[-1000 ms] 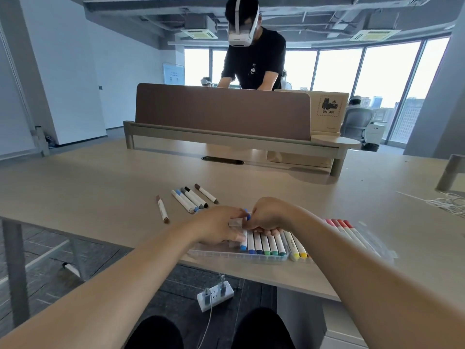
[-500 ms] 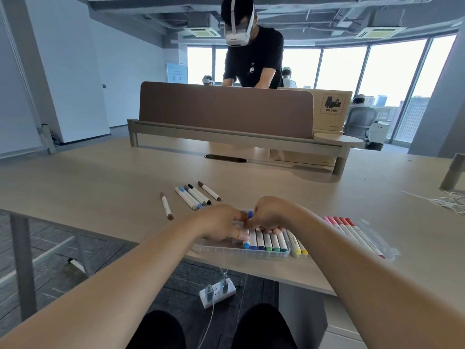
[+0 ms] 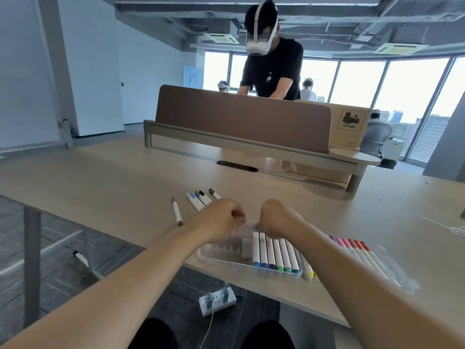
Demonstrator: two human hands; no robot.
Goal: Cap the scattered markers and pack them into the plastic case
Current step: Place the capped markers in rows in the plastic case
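Both hands hover just above the far edge of the clear plastic case (image 3: 221, 259). My left hand (image 3: 222, 219) and my right hand (image 3: 276, 217) are fisted, each pinching one end of a white marker (image 3: 247, 224) held level between them; a bit of blue shows at the right-hand end. Several capped blue and green markers (image 3: 274, 253) lie in a row in the case's right part. Its left part is bare. Yellow markers (image 3: 309, 269) lie just right of the case, partly under my right forearm.
Red, pink and purple markers (image 3: 359, 255) lie in a clear tray to the right. A brown marker (image 3: 177, 211) and several loose markers (image 3: 198, 197) lie left of my hands. A person in a headset (image 3: 269, 66) stands behind the desk divider (image 3: 241, 117). White cable (image 3: 453, 229) at far right.
My hands have lifted off the row of markers and drawn slightly apart, with the marker now stretched level between them. The camera has shifted, so the case sits a little further right.
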